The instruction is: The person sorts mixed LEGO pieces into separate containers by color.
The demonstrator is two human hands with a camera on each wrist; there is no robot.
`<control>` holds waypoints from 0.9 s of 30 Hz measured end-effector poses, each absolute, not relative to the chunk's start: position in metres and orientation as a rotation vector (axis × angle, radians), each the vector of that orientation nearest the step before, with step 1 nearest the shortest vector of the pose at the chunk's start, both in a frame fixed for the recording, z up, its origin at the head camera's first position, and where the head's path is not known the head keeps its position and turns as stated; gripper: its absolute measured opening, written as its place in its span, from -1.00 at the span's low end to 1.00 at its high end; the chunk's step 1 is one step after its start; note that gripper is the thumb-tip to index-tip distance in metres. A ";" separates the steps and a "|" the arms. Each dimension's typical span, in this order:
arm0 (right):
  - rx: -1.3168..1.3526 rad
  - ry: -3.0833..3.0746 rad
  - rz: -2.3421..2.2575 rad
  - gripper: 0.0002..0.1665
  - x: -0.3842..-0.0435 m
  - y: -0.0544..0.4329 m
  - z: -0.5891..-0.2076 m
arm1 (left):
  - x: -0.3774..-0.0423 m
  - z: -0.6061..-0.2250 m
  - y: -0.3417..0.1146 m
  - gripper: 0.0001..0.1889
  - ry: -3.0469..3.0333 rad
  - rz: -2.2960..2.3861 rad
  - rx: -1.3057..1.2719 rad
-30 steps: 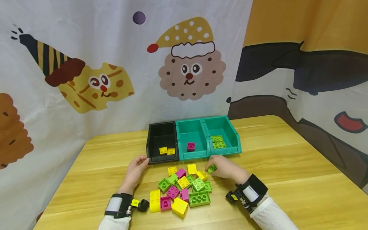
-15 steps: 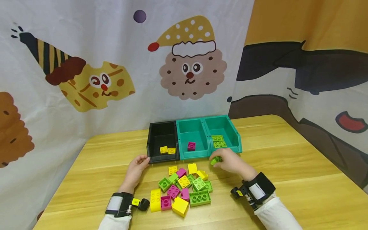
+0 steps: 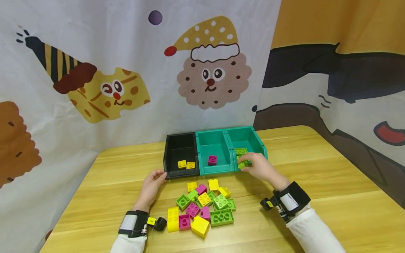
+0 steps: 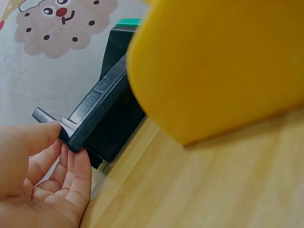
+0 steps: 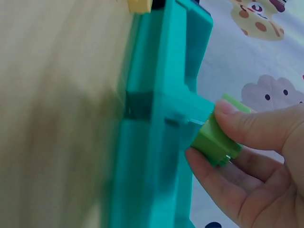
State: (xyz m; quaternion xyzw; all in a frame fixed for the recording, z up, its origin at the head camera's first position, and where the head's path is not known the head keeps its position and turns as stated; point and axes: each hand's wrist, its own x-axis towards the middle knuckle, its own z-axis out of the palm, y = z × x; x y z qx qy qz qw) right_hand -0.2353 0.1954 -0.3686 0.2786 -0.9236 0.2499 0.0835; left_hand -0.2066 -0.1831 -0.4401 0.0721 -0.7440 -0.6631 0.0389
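Between thumb and fingers, my right hand pinches a green toy building brick over the front of the right teal bin. Two green bricks lie in that bin, one partly hidden by the hand. My left hand grips the front left corner of the black bin, thumb on top and fingers underneath. Inside the black bin are two yellow bricks. The middle teal bin holds one magenta brick.
A loose pile of yellow, magenta and green bricks lies on the wooden table in front of the bins. Nearest me are a long yellow brick and a long green one. A printed curtain hangs behind.
My right hand has carried the green brick from beside the pile up and over the right teal bin's front edge. The left hand has stayed at the black bin's corner.
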 end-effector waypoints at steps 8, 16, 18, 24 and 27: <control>0.636 -2.802 0.742 -0.70 -0.265 0.208 -0.353 | -0.207 -0.437 -0.183 -0.72 -2.286 -2.046 0.230; 0.525 -2.875 0.624 -0.70 -0.285 0.212 -0.362 | -0.206 -0.436 -0.182 -0.73 -2.258 -2.065 0.224; 0.533 -2.888 0.579 -0.70 -0.287 0.211 -0.365 | -0.206 -0.436 -0.182 -0.74 -2.252 -2.067 0.224; 0.546 -2.987 0.491 -0.57 -0.290 0.205 -0.371 | -0.207 -0.436 -0.182 -0.73 -2.252 -2.061 0.230; 0.507 -3.063 0.476 -0.58 -0.291 0.203 -0.372 | -0.206 -0.437 -0.182 -0.73 -2.260 -2.059 0.231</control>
